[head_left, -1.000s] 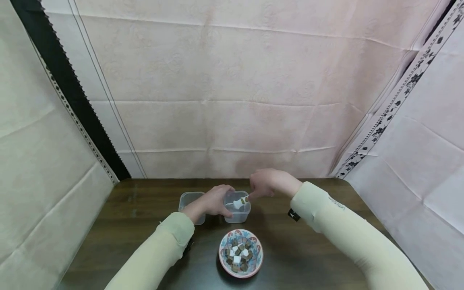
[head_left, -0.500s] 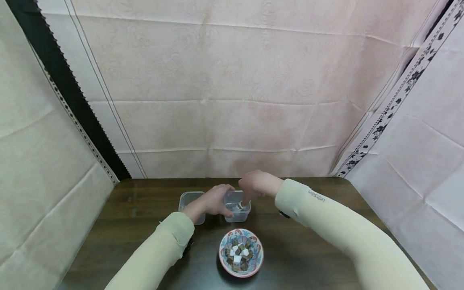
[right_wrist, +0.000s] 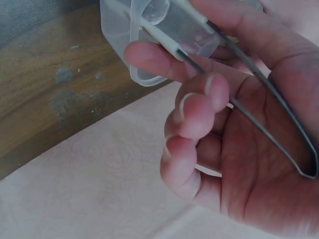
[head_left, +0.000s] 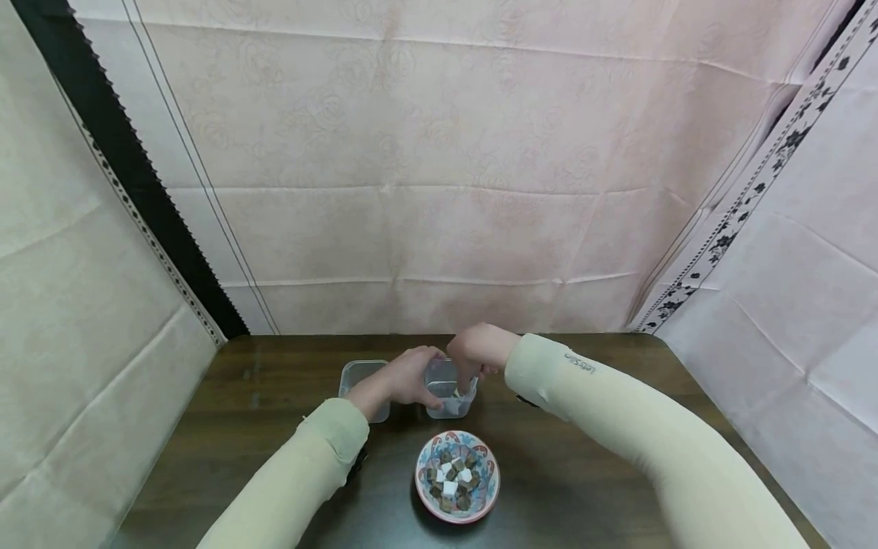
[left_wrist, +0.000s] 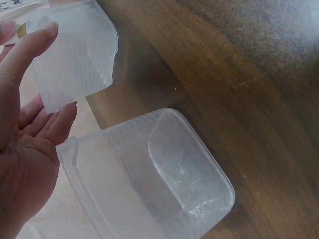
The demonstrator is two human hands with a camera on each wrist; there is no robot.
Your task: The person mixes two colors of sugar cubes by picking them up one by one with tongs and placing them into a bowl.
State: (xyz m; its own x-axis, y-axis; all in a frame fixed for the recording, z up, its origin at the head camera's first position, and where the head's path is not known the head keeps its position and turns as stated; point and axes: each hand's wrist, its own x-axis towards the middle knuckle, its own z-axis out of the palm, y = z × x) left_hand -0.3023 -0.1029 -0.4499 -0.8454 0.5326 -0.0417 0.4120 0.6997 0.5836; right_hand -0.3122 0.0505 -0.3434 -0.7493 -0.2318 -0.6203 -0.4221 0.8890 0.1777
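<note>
My left hand (head_left: 410,376) grips a clear plastic container (left_wrist: 75,55) by its sides, thumb on one wall and fingers on the opposite one. My right hand (head_left: 480,355) holds small metal tongs (right_wrist: 255,71) with white ends, their bend lying in the palm and the arms spread apart. Those white ends reach down into the container; what lies between them is hard to tell. Beneath my left wrist sits a second clear container (left_wrist: 149,169), partly covered in the head view. Nearer to me stands a patterned bowl (head_left: 457,520) holding several white and brown cubes (head_left: 449,489).
Everything rests on a dark wooden table (head_left: 562,457). Pale cloth (head_left: 411,152) hangs along the back and both sides. Bare tabletop lies to the right of the bowl.
My right hand has moved left and lowered the tongs into the right container. The left hand, containers and bowl have stayed in place.
</note>
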